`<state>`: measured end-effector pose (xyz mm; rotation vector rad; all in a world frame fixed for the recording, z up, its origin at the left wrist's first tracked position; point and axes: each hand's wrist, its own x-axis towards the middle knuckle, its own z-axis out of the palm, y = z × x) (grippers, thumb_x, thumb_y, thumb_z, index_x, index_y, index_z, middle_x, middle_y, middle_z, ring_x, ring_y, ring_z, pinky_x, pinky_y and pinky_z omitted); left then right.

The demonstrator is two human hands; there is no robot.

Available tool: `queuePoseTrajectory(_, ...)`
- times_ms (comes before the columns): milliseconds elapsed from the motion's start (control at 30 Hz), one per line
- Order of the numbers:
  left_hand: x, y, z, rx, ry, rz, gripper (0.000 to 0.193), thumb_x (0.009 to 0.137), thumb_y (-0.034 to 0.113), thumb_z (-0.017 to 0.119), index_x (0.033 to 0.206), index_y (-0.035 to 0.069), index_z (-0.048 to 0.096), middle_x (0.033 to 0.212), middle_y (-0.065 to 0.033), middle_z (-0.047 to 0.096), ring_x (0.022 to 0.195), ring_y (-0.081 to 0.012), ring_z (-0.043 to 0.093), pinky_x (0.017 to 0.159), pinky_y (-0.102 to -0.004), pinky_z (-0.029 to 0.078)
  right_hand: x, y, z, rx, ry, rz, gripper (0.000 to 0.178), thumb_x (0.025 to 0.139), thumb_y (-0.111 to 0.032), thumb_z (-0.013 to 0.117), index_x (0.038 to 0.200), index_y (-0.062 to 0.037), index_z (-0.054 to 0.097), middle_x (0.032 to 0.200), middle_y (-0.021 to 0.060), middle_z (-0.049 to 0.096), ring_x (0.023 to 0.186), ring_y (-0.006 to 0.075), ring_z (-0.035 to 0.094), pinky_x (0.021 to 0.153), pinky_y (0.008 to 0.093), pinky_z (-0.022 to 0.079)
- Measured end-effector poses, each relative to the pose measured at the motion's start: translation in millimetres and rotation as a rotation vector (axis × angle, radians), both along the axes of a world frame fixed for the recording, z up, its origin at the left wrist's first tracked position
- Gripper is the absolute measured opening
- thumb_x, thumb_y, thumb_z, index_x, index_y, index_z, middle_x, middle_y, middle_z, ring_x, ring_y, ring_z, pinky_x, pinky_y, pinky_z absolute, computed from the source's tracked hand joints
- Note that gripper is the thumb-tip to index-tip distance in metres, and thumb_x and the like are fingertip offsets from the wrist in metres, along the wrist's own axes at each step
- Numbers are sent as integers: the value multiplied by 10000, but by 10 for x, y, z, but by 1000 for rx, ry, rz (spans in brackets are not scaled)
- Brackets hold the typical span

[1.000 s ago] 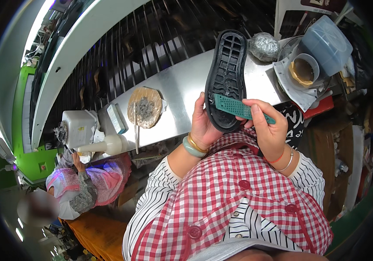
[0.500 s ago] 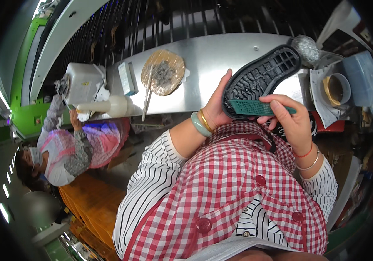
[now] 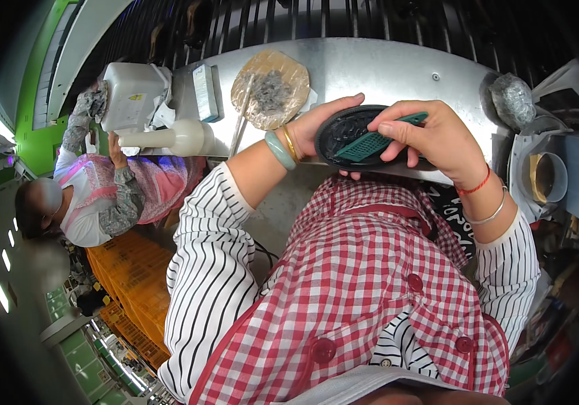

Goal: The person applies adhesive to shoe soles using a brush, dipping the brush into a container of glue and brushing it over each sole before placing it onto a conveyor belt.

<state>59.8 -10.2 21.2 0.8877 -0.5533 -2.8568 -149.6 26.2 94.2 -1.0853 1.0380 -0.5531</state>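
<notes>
My left hand [image 3: 311, 128] grips a black shoe sole [image 3: 338, 129] by its left side, above the table's near edge. The thumb lies along the upper rim and fingertips show beneath. The sole is tilted, so only its near end shows well, with a raised rim around a ridged inside. In my right hand [image 3: 434, 131] is a flat green tool [image 3: 367, 145] with a dotted surface, pinched between thumb and fingers. Its broad end lies against or just over the sole's inside; contact cannot be told. The right hand hides the sole's right part.
On the metal table [image 3: 363, 61] are a round wrapped board [image 3: 294, 71] with grey scraps, a thin stick [image 3: 242, 111], a pale block [image 3: 205, 92] and a white squeeze bottle [image 3: 185, 138]. A wrapped ball [image 3: 512, 101] and clear tub [image 3: 547, 177] stand right. A co-worker [image 3: 90, 202] works left.
The sole has swung from lying broadside to tilted, its far end no longer showing. My right hand has moved up and over the sole with the green tool. The view has shifted slightly.
</notes>
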Motion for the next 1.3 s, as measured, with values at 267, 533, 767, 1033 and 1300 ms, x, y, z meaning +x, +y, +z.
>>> queuePoseTrajectory(267, 131, -239, -25, 66, -51, -85, 600, 923, 522, 417, 1206, 2, 516, 1009, -211, 637, 675, -353, 668, 485, -396, 576, -97, -141, 35, -38, 143, 70, 162, 854, -168, 645, 906, -25, 703, 749, 54, 662, 613, 78, 618, 502, 189, 463)
queuePoseTrajectory(533, 75, -360, 57, 107, -146, -28, 622, 936, 488, 391, 1217, -56, 496, 962, -214, 656, 701, -393, 669, 536, -453, 587, -481, -175, 114, -103, 246, 69, 162, 847, -164, 644, 913, -27, 701, 731, 34, 657, 604, 66, 602, 519, 180, 457)
queuePoseTrajectory(767, -102, 85, -63, 19, 171, 195, 590, 923, 457, 443, 1343, 45, 392, 1241, -215, 530, 1040, -367, 590, 820, -529, 525, -783, 149, 289, -375, -24, -462, 200, 892, -144, 609, 1016, 5, 662, 783, 47, 662, 622, 77, 612, 494, 180, 421)
queuePoseTrajectory(1033, -469, 322, -81, -448, 294, 641, 692, 748, 101, 655, 1365, 112, 342, 1263, -95, 491, 1150, -257, 513, 978, -398, 439, -498, 526, 106, -551, -116, -807, 161, 896, -117, 604, 991, 6, 647, 822, 44, 644, 661, 79, 625, 512, 170, 429)
queuePoseTrajectory(1300, -655, 443, 102, -1121, 263, 757, 933, 659, 17, 718, 1439, 73, 210, 1452, -127, 294, 1295, -364, 372, 1031, -470, 400, -619, 687, -168, -774, 40, -885, 58, 878, -30, 565, 876, 2, 614, 657, 9, 573, 577, 45, 540, 517, 187, 414)
